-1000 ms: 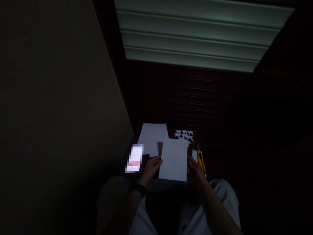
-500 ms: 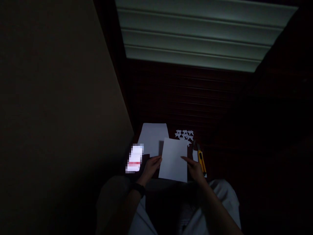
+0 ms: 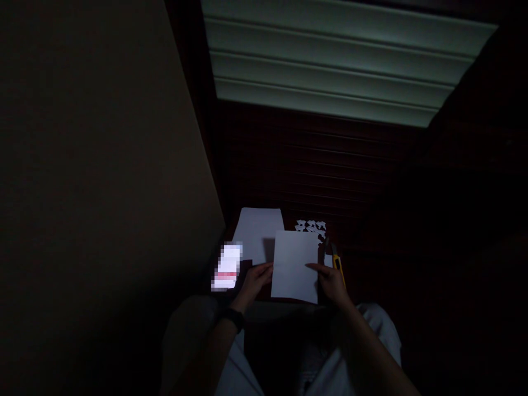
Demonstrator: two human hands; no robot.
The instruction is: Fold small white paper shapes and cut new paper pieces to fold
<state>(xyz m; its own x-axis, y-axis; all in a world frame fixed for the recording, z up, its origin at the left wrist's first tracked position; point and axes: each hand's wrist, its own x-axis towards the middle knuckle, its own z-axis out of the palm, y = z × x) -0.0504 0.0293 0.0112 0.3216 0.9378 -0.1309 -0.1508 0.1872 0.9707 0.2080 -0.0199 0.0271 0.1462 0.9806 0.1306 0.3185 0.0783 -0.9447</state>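
Note:
In dim light a white sheet of paper [image 3: 293, 265] is held over a small dark table [image 3: 264, 294]. My left hand [image 3: 254, 281] grips the sheet's left edge, thumb on top. My right hand [image 3: 330, 280] pinches the right edge, with a finger lying across the paper. A dark band sits on my left wrist.
A second white sheet [image 3: 258, 231] lies behind. Several small white paper cut-outs [image 3: 311, 226] sit at the back right. A yellow utility knife [image 3: 339, 265] lies right of the held sheet. A lit phone screen [image 3: 227, 268] glows at the left. A wall stands close on the left.
The held sheet has shifted a little up and to the right. My right fingers moved from beside its edge onto the paper's face.

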